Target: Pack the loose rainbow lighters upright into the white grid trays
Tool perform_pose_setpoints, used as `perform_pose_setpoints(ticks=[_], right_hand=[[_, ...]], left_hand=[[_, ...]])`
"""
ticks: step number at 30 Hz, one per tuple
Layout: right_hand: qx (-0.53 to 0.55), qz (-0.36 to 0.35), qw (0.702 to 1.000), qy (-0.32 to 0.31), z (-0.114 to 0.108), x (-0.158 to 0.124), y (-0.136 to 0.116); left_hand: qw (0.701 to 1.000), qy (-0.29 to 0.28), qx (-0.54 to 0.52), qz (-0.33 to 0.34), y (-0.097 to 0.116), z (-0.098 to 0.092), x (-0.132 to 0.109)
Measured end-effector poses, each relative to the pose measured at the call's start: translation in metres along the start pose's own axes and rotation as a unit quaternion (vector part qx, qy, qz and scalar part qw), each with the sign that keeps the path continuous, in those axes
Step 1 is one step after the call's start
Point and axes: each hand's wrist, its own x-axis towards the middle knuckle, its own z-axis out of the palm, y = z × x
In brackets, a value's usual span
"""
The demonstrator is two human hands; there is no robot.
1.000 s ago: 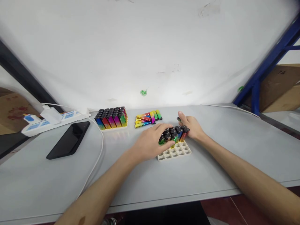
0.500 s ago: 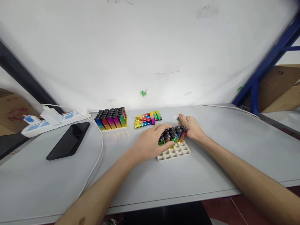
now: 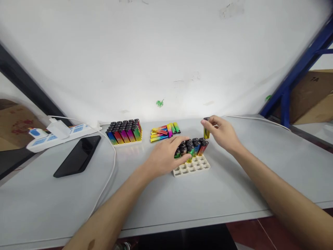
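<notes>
Right hand (image 3: 223, 133) risen, pinching one lighter (image 3: 206, 132), left hand (image 3: 166, 156) open against near tray (image 3: 194, 169), one far tray (image 3: 125, 132)

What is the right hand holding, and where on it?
An upright yellow metallic lighter, pinched at its black top end by fingers of the right hand.

Glossy iridescent lighters (image 3: 191, 147), matt cream plastic tray (image 3: 194, 167); smooth grey tabletop (image 3: 234, 187), glossy black phone (image 3: 78, 156)

White wall (image 3: 166, 52), scuffed, small green mark (image 3: 159, 102). Grey table (image 3: 182, 198) against it. Blue metal frame (image 3: 293, 80) right; cardboard boxes (image 3: 314, 100) behind. Dark red floor (image 3: 249, 232) below.
</notes>
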Motion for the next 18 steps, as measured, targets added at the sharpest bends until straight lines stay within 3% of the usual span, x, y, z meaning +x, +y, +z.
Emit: perform_pose_setpoints(ticks=[4, 7, 12, 16, 18], right_hand=[[0.068, -0.019, 0.994, 0.085, -0.014, 0.003, -0.005], [0.162, -0.057, 0.979, 0.107, -0.015, 0.003, -0.009], [0.228, -0.11, 0.967, 0.028, -0.005, -0.011, -0.02], [0.102, -0.181, 0.978, -0.027, 0.004, -0.025, -0.024], [0.024, -0.241, 0.969, -0.051, 0.007, -0.028, -0.025]], left_hand=[[1.0, 0.012, 0.022, -0.018, -0.006, -0.003, 0.001], [0.999, 0.017, 0.03, -0.031, -0.01, -0.004, 0.001], [0.998, 0.018, 0.043, -0.031, -0.014, -0.005, 0.001], [0.998, 0.019, 0.046, -0.027, -0.016, -0.004, 0.002], [0.999, 0.022, 0.045, -0.021, -0.017, -0.003, 0.002]])
